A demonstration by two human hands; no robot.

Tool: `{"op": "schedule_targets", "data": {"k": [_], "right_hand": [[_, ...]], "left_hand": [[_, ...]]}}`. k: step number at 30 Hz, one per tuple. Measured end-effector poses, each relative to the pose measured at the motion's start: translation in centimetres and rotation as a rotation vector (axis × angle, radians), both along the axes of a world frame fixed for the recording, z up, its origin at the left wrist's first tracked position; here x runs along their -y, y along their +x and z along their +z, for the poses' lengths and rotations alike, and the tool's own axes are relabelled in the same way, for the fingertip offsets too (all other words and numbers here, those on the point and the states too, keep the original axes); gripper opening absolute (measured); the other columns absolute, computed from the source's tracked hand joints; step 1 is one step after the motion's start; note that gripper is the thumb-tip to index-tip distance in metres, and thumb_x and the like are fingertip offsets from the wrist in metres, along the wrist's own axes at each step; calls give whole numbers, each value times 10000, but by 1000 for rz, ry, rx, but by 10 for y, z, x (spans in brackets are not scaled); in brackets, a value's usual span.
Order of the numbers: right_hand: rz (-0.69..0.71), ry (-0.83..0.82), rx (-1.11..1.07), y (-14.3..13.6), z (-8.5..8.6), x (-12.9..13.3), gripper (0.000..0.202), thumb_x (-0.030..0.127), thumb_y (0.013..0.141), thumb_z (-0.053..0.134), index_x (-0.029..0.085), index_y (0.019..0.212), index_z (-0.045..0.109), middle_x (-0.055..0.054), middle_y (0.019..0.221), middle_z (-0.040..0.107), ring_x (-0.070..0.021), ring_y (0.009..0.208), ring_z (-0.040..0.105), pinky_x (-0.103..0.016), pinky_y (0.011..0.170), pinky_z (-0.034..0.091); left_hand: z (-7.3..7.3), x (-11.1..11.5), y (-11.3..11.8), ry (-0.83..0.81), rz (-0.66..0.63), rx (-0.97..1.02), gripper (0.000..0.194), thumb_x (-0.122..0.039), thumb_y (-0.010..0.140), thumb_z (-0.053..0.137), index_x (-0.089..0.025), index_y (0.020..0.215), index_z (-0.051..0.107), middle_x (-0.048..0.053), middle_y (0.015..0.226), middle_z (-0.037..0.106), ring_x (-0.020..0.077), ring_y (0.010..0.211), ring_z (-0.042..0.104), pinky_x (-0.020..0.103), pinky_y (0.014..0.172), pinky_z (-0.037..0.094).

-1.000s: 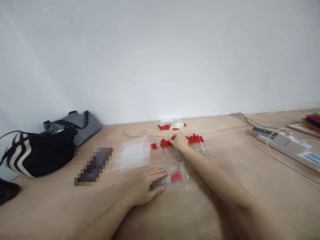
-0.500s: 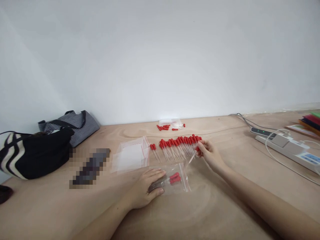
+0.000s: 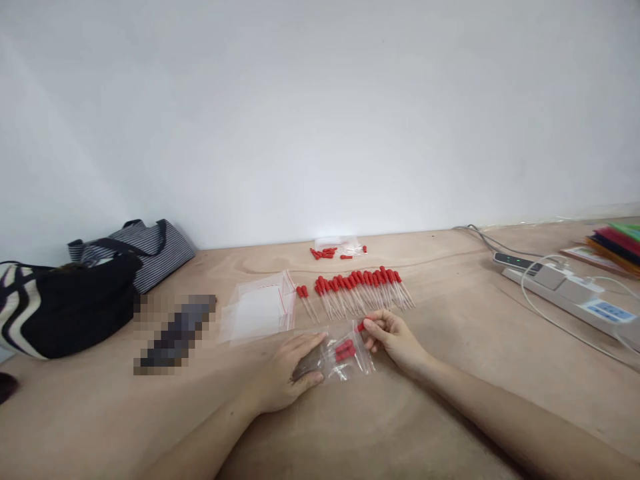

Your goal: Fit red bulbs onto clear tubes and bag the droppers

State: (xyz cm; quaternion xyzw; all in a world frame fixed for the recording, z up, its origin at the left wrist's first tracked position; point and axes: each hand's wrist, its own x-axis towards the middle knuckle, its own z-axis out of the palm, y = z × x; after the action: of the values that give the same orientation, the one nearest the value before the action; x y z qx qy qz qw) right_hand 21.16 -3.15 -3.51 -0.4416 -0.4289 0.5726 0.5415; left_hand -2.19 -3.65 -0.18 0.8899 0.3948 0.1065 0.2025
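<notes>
My left hand [image 3: 286, 375] grips the closed-end side of a clear zip-lock bag [image 3: 345, 373], thumb and fingers around it. Inside the bag lie a few glass droppers with red rubber bulbs [image 3: 345, 349]. At the bag's mouth, my right hand [image 3: 397, 340] pinches another dropper [image 3: 361, 327] by its red bulb; its tube points left into the opening, partly hidden by the plastic. Beyond the hands, a row of several red-bulbed droppers [image 3: 357, 291] lies on the table, with a smaller group of droppers [image 3: 307, 301] just left of it.
A stack of flat zip-lock bags [image 3: 257, 310] lies left of the droppers. Loose red bulbs [image 3: 325, 253] rest near the wall. A power strip [image 3: 575, 297] with cables is at right, and a black bag [image 3: 90, 307] and striped bag [image 3: 163, 250] at left.
My right hand has moved left and toward me from the row's right end, bringing the dropper's tube into the bag's mouth. My left hand stays on the bag.
</notes>
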Motion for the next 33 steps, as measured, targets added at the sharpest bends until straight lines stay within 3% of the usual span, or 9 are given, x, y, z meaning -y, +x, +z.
{"op": "schedule_targets", "data": {"k": [5, 11, 17, 21, 25, 28, 33], "right_hand": [[107, 6, 148, -8, -1, -3, 410, 498, 588, 650, 181, 762, 456, 60, 571, 568, -19, 268, 351, -166, 284, 238], [184, 23, 246, -11, -7, -9, 330, 432, 618, 648, 178, 769, 502, 14, 632, 614, -75, 452, 521, -169, 388, 350], [284, 54, 368, -11, -8, -6, 280, 428, 675, 590, 154, 614, 599, 17, 490, 572, -90, 410, 487, -194, 396, 359], [324, 72, 507, 3, 3, -13, 241, 317, 704, 536, 164, 524, 586, 43, 402, 509, -63, 321, 378, -182, 347, 279], [83, 223, 706, 17, 25, -40, 108, 194, 651, 546, 170, 592, 633, 6, 574, 626, -107, 512, 528, -198, 487, 392], [-78, 253, 967, 10, 38, -68, 90, 203, 661, 554, 176, 641, 638, -20, 678, 653, -136, 622, 572, -227, 594, 426], [-209, 153, 1137, -15, 36, -105, 145, 212, 681, 556, 166, 781, 650, -107, 954, 608, -234, 893, 566, -324, 731, 417]], "left_hand": [[-1, 0, 0, -11, 15, 3, 549, -363, 799, 504, -254, 1307, 328, 46, 1344, 389, 248, 1216, 356, 449, 1014, 276], [2, 1, 1, -8, 13, 25, 545, -369, 794, 508, -244, 1300, 346, 57, 1320, 420, 244, 1195, 382, 437, 998, 303], [4, 2, 1, -9, 10, 32, 546, -373, 796, 503, -260, 1304, 337, 53, 1314, 428, 244, 1183, 394, 442, 991, 307], [8, 3, 2, -4, 5, 17, 543, -356, 791, 509, -243, 1297, 349, 63, 1291, 454, 238, 1163, 415, 436, 980, 322], [9, 4, 3, 18, -3, 37, 533, -355, 785, 521, -249, 1285, 367, 56, 1273, 475, 234, 1149, 428, 430, 974, 327], [8, 3, 3, 16, 5, 25, 535, -350, 784, 524, -231, 1284, 371, 65, 1286, 460, 235, 1166, 413, 424, 985, 315], [7, 3, 2, 3, 9, 5, 542, -357, 778, 529, -216, 1279, 380, 74, 1290, 455, 247, 1174, 404, 439, 987, 311]]}}
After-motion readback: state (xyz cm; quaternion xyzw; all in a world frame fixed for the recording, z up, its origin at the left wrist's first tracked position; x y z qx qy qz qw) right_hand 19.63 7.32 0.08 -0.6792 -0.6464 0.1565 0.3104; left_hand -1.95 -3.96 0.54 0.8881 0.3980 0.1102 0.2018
